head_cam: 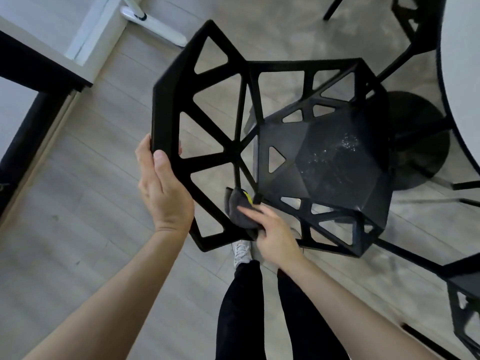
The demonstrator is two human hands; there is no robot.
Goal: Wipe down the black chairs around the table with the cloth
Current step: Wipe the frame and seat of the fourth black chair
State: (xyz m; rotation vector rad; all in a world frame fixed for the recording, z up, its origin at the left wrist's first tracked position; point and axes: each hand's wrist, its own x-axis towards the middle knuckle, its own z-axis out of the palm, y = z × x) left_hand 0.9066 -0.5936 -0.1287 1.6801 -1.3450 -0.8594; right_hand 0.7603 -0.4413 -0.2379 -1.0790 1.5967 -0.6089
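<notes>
A black chair (259, 131) with triangular cut-outs stands in front of me, its seat speckled with pale dust toward the right. My left hand (163, 188) grips the top edge of the backrest, thumb over the rim. My right hand (270, 229) holds a dark grey cloth (240, 209) with a yellow tag and presses it against the lower backrest frame, near where the backrest meets the seat. Part of the cloth is hidden behind the frame and my fingers.
A white round table (465, 81) on a black pedestal base (418, 141) is at the right. More black chairs stand at the top right (413, 11) and bottom right (465, 307). A dark piece of furniture (28, 107) is at the left. My legs and a white shoe (241, 250) are below.
</notes>
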